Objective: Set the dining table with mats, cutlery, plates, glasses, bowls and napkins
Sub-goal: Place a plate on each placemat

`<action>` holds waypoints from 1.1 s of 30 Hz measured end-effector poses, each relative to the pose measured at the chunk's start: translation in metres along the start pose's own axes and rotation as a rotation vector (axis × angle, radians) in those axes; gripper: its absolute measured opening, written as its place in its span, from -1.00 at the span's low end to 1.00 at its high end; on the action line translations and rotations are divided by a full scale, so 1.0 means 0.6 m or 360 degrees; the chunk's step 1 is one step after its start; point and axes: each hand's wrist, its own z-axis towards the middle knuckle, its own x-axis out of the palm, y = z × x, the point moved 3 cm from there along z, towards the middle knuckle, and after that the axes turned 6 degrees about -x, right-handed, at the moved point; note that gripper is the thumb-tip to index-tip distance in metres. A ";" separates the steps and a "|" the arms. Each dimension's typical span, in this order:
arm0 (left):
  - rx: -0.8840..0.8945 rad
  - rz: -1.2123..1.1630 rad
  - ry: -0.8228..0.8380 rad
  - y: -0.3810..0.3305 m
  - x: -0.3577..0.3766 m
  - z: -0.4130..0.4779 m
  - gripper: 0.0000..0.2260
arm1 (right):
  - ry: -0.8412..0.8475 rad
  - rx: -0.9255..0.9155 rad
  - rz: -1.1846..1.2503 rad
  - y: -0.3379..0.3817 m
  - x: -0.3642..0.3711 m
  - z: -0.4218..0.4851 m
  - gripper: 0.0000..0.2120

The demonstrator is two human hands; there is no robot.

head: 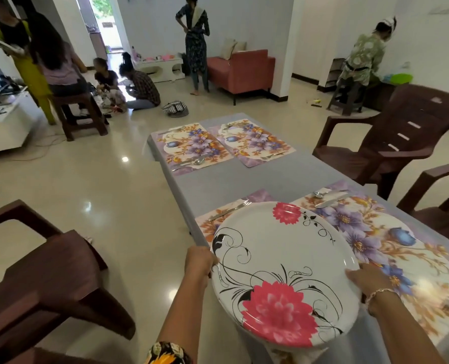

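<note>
A large white plate (pixel 278 261) with pink flowers and black swirls is held over the near left floral mat (pixel 218 219). My left hand (pixel 198 261) grips its left rim and my right hand (pixel 367 278) holds its right rim. More plates seem stacked under it. A fork (pixel 230 210) lies on that mat beyond the plate. The near right mat (pixel 401 245) carries a spoon and knife (pixel 328 197) at its far end. Two far mats (pixel 192 145) (pixel 257 141) with cutlery lie at the far end of the grey table (pixel 270 177).
Brown plastic chairs stand at the right (pixel 391 137) (pixel 443 206) and at the near left (pixel 42 279). Several people stand or sit on the floor beyond the table. A red sofa (pixel 240 72) is at the back.
</note>
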 end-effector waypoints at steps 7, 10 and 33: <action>-0.0095 0.0137 -0.0009 -0.044 0.019 0.109 -0.87 | -0.0018 0.0030 -0.0165 0.025 0.051 0.054 -0.58; -0.0046 0.0320 0.0038 -0.058 0.030 0.163 -0.77 | -0.0091 0.0057 -0.0039 0.023 0.071 0.073 -0.58; 0.0421 0.1317 0.0039 -0.109 0.057 0.221 -0.80 | -0.0410 0.0223 -0.0314 0.004 0.123 0.081 -0.86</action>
